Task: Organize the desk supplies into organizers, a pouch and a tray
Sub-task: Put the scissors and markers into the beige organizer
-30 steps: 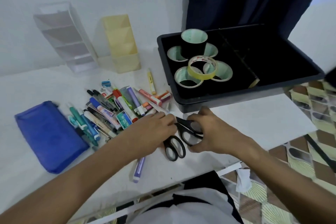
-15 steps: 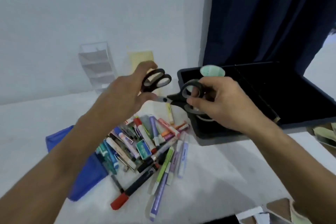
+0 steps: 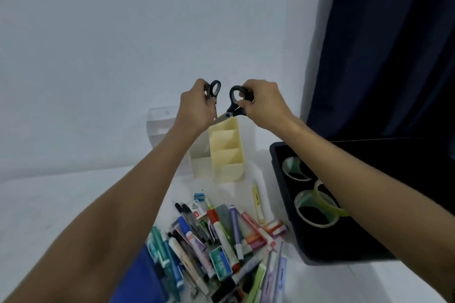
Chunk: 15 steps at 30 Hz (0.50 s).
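Observation:
I hold two black-handled scissors up high, just above the yellow organizer [image 3: 226, 155]. My left hand [image 3: 197, 106] grips one pair of scissors [image 3: 215, 88] by its handle, loop up. In my right hand [image 3: 264, 103] is the other pair of scissors [image 3: 234, 103], its steel blades slanting down-left toward the organizer's top rear slot. A clear organizer [image 3: 159, 123] stands behind my left arm, partly hidden. Pens and markers [image 3: 221, 236] lie heaped on the white desk, and a blue pouch [image 3: 145, 278] sits at the heap's left.
A black tray [image 3: 283, 184] stands at the right with tape rolls [image 3: 312, 211] inside, partly covered by my right forearm. A yellow highlighter [image 3: 257, 202] lies alone between heap and tray. A white wall is behind, a dark blue curtain [image 3: 381, 44] at the right.
Both hands took a pair of scissors off the desk and raised them up and away, from the front edge to above the yellow organizer. The camera tilted up.

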Each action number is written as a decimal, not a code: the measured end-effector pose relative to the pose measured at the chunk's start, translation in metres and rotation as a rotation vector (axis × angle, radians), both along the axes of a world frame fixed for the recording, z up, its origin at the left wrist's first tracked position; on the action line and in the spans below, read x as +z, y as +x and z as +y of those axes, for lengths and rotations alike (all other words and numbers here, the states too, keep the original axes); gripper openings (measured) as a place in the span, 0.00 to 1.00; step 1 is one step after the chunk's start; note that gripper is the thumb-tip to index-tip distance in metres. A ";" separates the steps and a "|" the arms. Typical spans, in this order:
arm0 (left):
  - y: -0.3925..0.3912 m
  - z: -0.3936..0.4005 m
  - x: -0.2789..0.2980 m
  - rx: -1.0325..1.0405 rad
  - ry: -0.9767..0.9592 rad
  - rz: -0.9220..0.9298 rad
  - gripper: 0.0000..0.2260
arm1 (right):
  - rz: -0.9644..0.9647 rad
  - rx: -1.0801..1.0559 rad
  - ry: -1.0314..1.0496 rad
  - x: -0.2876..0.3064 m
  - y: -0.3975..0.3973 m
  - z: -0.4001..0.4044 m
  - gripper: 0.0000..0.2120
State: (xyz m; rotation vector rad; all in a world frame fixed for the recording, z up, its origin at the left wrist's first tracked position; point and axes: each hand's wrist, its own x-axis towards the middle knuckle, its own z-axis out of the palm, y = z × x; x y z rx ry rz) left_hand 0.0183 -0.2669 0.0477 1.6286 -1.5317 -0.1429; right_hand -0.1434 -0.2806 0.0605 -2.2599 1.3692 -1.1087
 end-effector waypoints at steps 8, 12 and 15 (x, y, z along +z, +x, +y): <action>0.002 -0.033 -0.036 0.041 0.191 -0.006 0.08 | 0.255 -0.029 -0.029 -0.033 0.025 -0.043 0.05; 0.004 -0.033 -0.053 0.042 0.256 -0.016 0.10 | 0.310 -0.034 -0.015 -0.044 0.032 -0.056 0.02; 0.005 -0.030 -0.059 0.062 0.264 0.006 0.13 | 0.255 -0.025 -0.014 -0.047 0.037 -0.059 0.06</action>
